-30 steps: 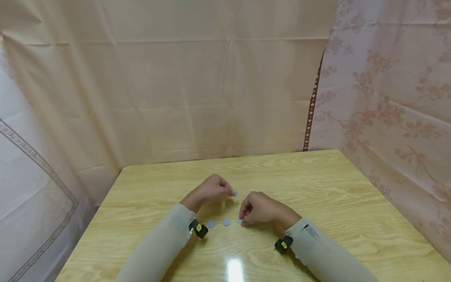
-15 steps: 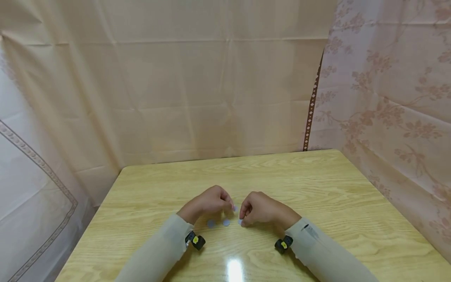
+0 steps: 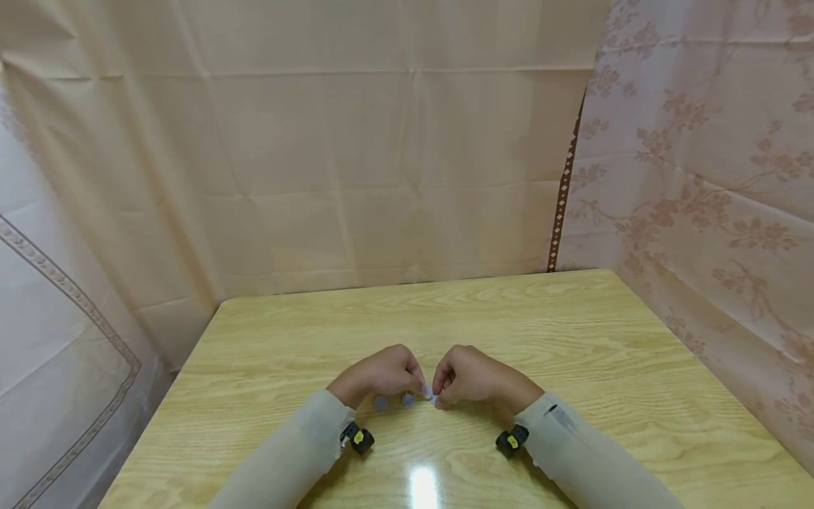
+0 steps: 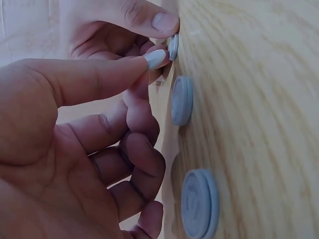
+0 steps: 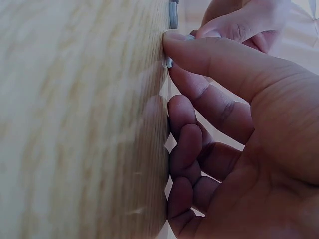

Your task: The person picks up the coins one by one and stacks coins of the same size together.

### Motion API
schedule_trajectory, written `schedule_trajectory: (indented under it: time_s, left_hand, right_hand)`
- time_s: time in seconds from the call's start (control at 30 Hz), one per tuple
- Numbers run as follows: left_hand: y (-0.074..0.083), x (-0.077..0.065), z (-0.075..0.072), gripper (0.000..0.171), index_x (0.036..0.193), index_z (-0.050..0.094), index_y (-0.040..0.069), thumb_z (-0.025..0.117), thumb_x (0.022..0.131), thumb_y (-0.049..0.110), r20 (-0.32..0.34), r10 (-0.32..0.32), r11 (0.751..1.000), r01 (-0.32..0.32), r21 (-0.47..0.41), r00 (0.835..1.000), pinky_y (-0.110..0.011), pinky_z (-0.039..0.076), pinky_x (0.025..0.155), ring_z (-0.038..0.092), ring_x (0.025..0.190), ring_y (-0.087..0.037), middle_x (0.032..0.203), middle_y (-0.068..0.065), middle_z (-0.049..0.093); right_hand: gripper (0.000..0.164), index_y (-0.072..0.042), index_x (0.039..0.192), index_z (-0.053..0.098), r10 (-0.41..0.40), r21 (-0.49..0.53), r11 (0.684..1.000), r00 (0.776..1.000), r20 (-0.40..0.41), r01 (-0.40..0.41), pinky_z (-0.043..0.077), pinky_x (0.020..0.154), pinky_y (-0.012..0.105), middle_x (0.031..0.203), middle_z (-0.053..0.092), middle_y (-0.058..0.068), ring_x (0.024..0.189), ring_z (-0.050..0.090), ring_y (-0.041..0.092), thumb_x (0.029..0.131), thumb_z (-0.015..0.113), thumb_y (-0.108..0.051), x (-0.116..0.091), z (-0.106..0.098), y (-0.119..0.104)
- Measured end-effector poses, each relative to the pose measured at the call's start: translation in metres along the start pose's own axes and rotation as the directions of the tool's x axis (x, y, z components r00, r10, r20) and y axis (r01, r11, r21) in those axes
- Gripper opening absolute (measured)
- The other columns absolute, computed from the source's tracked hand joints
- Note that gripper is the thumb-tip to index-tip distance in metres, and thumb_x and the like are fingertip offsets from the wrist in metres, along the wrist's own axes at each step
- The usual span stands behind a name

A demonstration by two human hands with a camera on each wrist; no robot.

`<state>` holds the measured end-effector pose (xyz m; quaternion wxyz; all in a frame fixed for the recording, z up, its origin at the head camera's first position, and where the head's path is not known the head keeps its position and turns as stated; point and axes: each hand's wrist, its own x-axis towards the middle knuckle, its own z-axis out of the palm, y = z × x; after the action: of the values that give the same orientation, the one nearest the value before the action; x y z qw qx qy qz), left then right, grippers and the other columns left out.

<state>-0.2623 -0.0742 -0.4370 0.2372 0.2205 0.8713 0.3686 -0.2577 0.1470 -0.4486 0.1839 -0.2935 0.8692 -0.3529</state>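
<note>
My left hand (image 3: 389, 370) pinches a small pale disc (image 4: 155, 59) between thumb and index finger, just above the tabletop. My right hand (image 3: 475, 375) rests on the table, thumb and index finger gripping the edges of a grey-blue disc (image 4: 173, 47) that lies flat. The two hands nearly meet, and the left-hand disc is right beside the right fingertips. Left of them, in the head view, lie a middle disc (image 3: 408, 400) and a far-left disc (image 3: 380, 402). Seen from the left wrist, each of these looks like two layers stacked. A faint raised mark shows on the nearest stack (image 4: 199, 204).
The wood-grain table (image 3: 286, 339) extends around the hands, with a bright reflection near its front. A beige curtain (image 3: 381, 177) hangs behind it, and a floral curtain (image 3: 712, 177) hangs along the right. Black wrist cameras sit on both sleeves.
The left hand has come nearer the person and slightly right, carrying its disc from behind down to the right hand's fingertips. My right hand and the two left discs stay put.
</note>
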Motion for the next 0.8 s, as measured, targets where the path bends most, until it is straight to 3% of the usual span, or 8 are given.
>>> schedule_trajectory:
  time_s: [0.37, 0.8]
  left_hand:
    - [0.004, 0.002, 0.007, 0.02, 0.071, 0.075, 0.009, 0.077, 0.089, 0.019, -0.002, -0.069, 0.996, 0.069, 0.061, 0.998, -0.028, 0.035, 0.05, 0.039, 0.05, -0.01, 0.056, 0.005, 0.054]
    - [0.011, 0.004, 0.012, 0.018, 0.071, 0.076, 0.016, 0.078, 0.087, 0.024, -0.045, -0.128, 0.98, 0.134, 0.148, 0.991, -0.032, 0.042, 0.051, 0.051, 0.055, -0.014, 0.063, 0.001, 0.066]
  right_hand:
    - [0.009, -0.015, 0.082, 0.078, -0.01, 0.027, 1.0, 1.0, 0.008, 0.009, 0.045, 0.055, 0.023, 0.073, 0.071, -0.005, 0.06, 0.053, 0.006, 0.082, 0.087, -0.013, -0.001, 0.0, 0.0]
    - [0.01, -0.015, 0.081, 0.077, 0.002, 0.023, 1.0, 1.0, 0.004, -0.002, 0.044, 0.055, 0.023, 0.071, 0.069, -0.003, 0.061, 0.052, 0.007, 0.082, 0.087, -0.013, -0.001, 0.0, -0.001]
